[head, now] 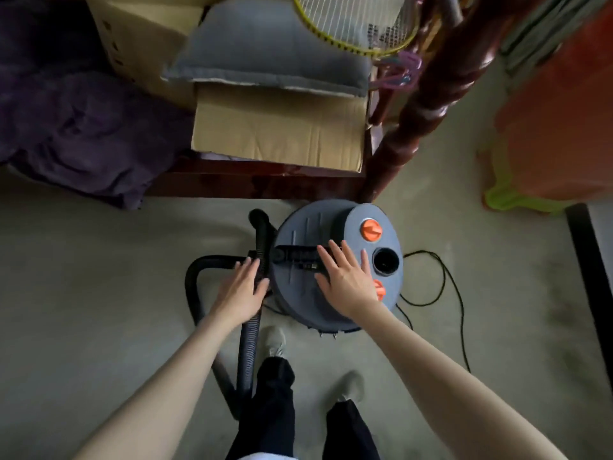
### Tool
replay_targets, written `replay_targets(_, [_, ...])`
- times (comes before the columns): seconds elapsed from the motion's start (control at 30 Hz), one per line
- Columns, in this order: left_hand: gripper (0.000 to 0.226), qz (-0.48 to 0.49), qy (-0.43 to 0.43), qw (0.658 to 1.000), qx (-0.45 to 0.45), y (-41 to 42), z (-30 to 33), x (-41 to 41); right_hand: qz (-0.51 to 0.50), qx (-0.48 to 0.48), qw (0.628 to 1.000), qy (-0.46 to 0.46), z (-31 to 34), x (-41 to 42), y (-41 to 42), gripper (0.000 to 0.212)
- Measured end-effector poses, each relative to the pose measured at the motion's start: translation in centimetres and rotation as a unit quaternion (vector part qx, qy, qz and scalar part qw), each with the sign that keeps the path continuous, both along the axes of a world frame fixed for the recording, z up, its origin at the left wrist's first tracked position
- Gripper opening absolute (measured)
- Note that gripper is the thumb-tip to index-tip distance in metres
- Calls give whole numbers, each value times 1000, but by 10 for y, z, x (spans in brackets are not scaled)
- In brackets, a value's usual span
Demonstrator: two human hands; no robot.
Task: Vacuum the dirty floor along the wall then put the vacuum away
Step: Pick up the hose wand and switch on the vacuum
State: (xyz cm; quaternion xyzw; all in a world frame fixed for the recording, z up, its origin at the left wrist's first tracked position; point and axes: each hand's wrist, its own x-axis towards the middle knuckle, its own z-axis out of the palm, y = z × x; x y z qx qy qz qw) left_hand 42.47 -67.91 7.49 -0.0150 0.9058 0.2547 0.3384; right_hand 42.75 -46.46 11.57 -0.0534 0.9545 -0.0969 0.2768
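A grey canister vacuum [308, 227] with orange knobs stands on the concrete floor just in front of a dark wooden bed frame. Its black carry handle [295, 255] runs across the lid. My right hand [345, 280] hovers over the lid with fingers spread, fingertips above the handle's right end. My left hand [243, 290] is flat and open over the black ribbed hose [262, 240] at the canister's left side. The hose loops left and down past my feet. Neither hand grips anything.
A black power cord [444, 287] trails on the floor right of the vacuum. The bed frame [252, 184] carries cardboard boxes, a grey cushion and purple cloth. A turned wooden post [414, 121] stands behind the vacuum. Orange and green plastic stools [547, 154] sit at right.
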Motion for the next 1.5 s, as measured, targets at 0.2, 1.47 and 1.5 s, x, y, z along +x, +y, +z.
replay_targets(0.2, [54,7,-51,999,7,-12,-65,-70,-54,75,995,34,-64,-13,-12,63])
replay_targets(1.47, [50,270,-165,890,329,-42,53,22,-434,-425,756,-242,11,-52,-91,47])
replay_targets(1.5, [50,258,-158,894,329,-43,60,28,-477,-456,702,-267,13,-54,-98,48])
